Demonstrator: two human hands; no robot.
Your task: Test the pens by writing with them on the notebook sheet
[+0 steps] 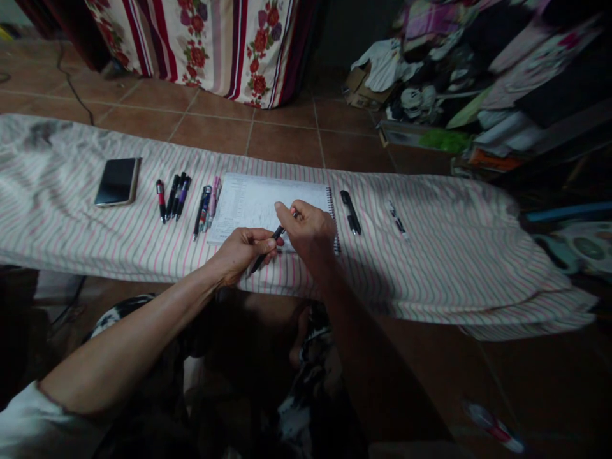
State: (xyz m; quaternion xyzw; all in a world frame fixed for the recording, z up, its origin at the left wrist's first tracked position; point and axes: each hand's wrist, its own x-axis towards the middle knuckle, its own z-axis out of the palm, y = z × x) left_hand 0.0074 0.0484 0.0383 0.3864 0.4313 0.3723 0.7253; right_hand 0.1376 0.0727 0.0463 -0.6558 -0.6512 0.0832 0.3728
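My left hand [243,252] is closed round the lower part of a black pen [268,247], which slants up to the right. My right hand [308,228] pinches the pen's upper end with its fingertips. Both hands hover over the near edge of a spiral notebook [258,201] that lies open on a striped cloth [430,255]. Several pens [173,196] lie in a row left of the notebook, with a few more [206,208] right beside it.
A dark phone [117,182] lies on the cloth at far left. A black marker [350,211] and a white pen [396,220] lie right of the notebook. Floral fabric [215,44] hangs behind; a clutter pile [454,83] fills the far right. The floor is tiled.
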